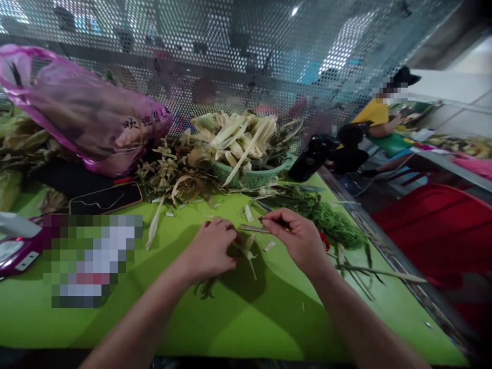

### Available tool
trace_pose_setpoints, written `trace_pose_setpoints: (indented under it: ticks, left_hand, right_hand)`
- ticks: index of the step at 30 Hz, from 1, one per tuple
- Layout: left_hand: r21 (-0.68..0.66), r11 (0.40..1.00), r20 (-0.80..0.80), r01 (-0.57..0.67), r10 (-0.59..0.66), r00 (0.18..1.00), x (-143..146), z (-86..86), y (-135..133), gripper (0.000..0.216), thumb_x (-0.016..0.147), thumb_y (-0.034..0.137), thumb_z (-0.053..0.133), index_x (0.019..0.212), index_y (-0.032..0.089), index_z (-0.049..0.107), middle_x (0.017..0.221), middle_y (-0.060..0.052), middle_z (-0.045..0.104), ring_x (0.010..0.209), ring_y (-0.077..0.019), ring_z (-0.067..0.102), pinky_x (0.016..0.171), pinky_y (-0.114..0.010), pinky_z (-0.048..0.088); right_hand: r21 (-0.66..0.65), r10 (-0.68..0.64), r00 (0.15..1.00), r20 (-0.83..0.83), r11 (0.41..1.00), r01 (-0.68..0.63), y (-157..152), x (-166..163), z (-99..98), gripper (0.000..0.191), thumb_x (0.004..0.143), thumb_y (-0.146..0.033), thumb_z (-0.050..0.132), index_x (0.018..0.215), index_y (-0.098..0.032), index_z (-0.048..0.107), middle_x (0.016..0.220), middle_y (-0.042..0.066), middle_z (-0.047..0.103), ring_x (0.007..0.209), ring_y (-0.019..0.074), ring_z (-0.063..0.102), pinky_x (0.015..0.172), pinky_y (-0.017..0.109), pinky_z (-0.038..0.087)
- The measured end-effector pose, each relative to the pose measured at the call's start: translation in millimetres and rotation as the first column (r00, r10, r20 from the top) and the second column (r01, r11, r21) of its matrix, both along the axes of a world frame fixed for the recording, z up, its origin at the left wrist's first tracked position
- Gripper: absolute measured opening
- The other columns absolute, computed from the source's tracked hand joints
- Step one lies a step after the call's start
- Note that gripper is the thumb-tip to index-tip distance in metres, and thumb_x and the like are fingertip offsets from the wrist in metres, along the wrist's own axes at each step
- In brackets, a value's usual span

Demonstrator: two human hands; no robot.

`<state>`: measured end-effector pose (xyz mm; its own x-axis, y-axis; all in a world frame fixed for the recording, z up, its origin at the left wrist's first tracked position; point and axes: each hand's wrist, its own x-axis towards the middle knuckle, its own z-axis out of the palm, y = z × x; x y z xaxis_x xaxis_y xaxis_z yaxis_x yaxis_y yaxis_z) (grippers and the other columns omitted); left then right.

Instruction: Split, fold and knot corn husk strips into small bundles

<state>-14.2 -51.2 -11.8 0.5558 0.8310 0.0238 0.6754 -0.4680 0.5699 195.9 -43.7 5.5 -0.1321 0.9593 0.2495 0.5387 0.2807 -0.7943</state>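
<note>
My left hand [215, 246] is above the green table with its fingers curled round a pale dried husk piece [249, 252], whose frayed ends stick out to the right. To its right, my right hand [298, 238] pinches a thin pale strip [254, 228] between thumb and fingers, and the strip reaches toward the left hand. The left fingertips are partly hidden. A red item [325, 241] shows just behind the right hand, mostly covered. Small husk scraps [269, 246] lie between and below the hands.
Behind the hands, a green basket [249, 177] is heaped with pale husk strips. Green stringy fibres [334, 218] lie to the right. A phone [105, 199], a purple plastic bag [103, 118] and a purple device [23, 251] occupy the left. A person [378, 115] sits beyond a red chair [438, 225].
</note>
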Motion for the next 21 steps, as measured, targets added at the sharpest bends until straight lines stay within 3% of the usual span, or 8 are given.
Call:
trace_pose_setpoints:
  ticks: [5,9,14,21]
  left_hand:
    - [-0.029,0.997,0.030,-0.077,0.078,0.997,8,0.5,-1,0.016,0.071,0.025,0.060,0.086,0.018,0.062,0.093,-0.008,0.062,0.096,-0.0268,0.052,0.084,-0.041,0.039]
    - [-0.252,0.955,0.284,-0.155,0.226,0.932,10,-1.3,1,0.017,0.073,0.019,0.056,0.090,0.019,0.058,0.087,-0.004,0.065,0.083,-0.0202,0.058,0.072,-0.032,0.043]
    - [-0.444,0.894,0.526,-0.063,0.316,0.790,15,-8.7,6,0.032,0.072,0.015,0.057,0.104,0.016,0.060,0.089,-0.004,0.066,0.079,-0.0154,0.059,0.073,-0.027,0.044]
    - [-0.615,0.787,0.607,0.049,0.433,0.666,18,-5.3,4,0.027,0.073,0.024,0.065,0.099,0.015,0.064,0.082,-0.002,0.065,0.073,-0.0126,0.056,0.071,-0.025,0.042]
  right_hand:
    - [-0.009,0.019,1.000,-0.018,1.000,-0.019,0,0,4.6,0.015,0.083,-0.032,0.061,0.080,-0.018,0.065,0.071,0.000,0.062,0.068,0.0142,0.054,0.063,0.025,0.041]
    - [-0.041,0.063,0.998,-0.017,0.997,-0.064,-1,-1,8.0,0.013,0.081,-0.030,0.061,0.079,-0.018,0.066,0.072,0.001,0.064,0.067,0.0145,0.056,0.062,0.025,0.043]
    - [-0.047,0.120,0.992,-0.031,0.991,-0.121,-4,-5,7.8,0.009,0.080,-0.026,0.063,0.077,-0.019,0.066,0.074,0.001,0.065,0.068,0.0140,0.057,0.063,0.025,0.044]
    - [-0.082,0.116,0.993,-0.029,0.990,-0.118,-5,-9,6.7,0.010,0.079,-0.026,0.064,0.072,-0.018,0.063,0.068,-0.001,0.062,0.063,0.0129,0.054,0.059,0.024,0.042]
